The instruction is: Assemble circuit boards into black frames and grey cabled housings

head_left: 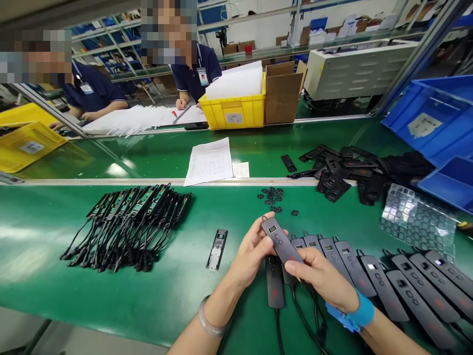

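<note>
Both my hands hold one grey handheld device (283, 239) with a small lit display, two buttons and a loop at its top end. The thumb and fingers of my left hand (254, 249) close round its upper part. My right hand (320, 271) pinches the lower end, wearing a blue wristband (351, 313). Just beneath lies a similar dark device (274, 286) with a cable. More of these grey devices (380, 286) lie in a slanted row to the right, some with lit displays. Small black ring-like parts (271, 195) sit beyond my hands.
An open narrow housing (217, 249) lies left of my hands. Further left are circuit boards (142, 204) with black cables. Black covers (332, 170), a clear sheet (417, 219) and blue bins (436, 113) are at right. Papers (210, 160) lie ahead; two co-workers sit opposite.
</note>
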{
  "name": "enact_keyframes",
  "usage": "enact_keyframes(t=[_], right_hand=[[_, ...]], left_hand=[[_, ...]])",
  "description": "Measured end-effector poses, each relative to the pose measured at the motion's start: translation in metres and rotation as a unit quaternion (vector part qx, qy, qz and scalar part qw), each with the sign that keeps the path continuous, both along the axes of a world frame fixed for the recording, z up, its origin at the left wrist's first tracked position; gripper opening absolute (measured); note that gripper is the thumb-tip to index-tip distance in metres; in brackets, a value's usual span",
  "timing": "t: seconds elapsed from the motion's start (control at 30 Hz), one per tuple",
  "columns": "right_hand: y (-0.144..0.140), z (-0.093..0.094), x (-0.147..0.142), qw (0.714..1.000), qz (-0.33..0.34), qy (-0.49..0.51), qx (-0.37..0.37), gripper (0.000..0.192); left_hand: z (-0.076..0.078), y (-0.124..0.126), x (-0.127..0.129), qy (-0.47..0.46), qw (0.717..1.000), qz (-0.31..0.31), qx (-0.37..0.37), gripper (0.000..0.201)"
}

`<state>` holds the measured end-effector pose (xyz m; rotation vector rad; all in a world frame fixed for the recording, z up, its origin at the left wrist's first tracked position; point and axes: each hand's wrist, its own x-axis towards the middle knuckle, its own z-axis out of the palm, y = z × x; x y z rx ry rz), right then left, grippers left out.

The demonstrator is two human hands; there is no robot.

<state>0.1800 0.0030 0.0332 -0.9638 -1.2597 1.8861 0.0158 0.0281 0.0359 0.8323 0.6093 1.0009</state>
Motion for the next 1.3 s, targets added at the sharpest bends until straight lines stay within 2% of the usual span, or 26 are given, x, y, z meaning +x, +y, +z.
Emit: enact_keyframes(t=[0.07,0.13,0.33,0.53,0.63,0.7,0.83,0.93,1.03,1.13,1.2,1.3], right_hand=[[0.001,-0.003,-0.002,0.995,-0.029,-0.081,0.044,0.048],[-0.001,-0.008,-0.005,0.987,-0.052,-0.135,0.076,0.046],[-0.008,-0.021,-0.01,0.963,-0.104,-0.216,0.126,0.043],[-0.003,-0.016,-0.009,0.944,-0.129,-0.252,0.171,0.043],[-0.002,-0.012,-0.007,0.94,-0.121,-0.261,0.185,0.043],[-0.002,-0.009,-0.005,0.938,-0.106,-0.268,0.192,0.041],[-0.007,-0.006,-0.006,0.924,-0.081,-0.301,0.22,0.04],[-0.012,-0.004,-0.008,0.911,-0.073,-0.332,0.234,0.039],[-0.012,-0.005,-0.007,0.921,-0.046,-0.327,0.209,0.042],[-0.007,-0.009,-0.004,0.943,-0.01,-0.292,0.162,0.048],[-0.003,-0.012,-0.003,0.947,-0.011,-0.284,0.148,0.051],[-0.003,-0.014,-0.005,0.94,-0.032,-0.301,0.161,0.054]], left_hand=[[-0.001,-0.003,0.003,0.03,0.999,0.005,-0.02,0.077],[-0.003,-0.006,0.007,0.055,0.997,0.016,-0.047,0.08],[-0.006,-0.01,0.013,0.048,0.996,0.045,-0.065,0.07],[-0.012,-0.011,0.02,0.053,0.994,0.067,-0.067,0.068],[-0.013,-0.008,0.019,0.035,0.997,0.044,-0.054,0.071],[-0.012,-0.004,0.017,-0.002,0.998,0.026,-0.063,0.065],[-0.011,0.003,0.016,-0.08,0.984,0.065,-0.144,0.04],[-0.014,0.005,0.017,-0.086,0.979,0.074,-0.167,0.031],[-0.016,0.006,0.014,-0.052,0.981,0.073,-0.172,0.032],[-0.013,0.007,0.008,0.009,0.991,0.052,-0.125,0.04],[-0.011,0.007,0.005,0.04,0.994,0.018,-0.096,0.051],[-0.007,0.005,0.005,0.065,0.994,-0.005,-0.083,0.062]])
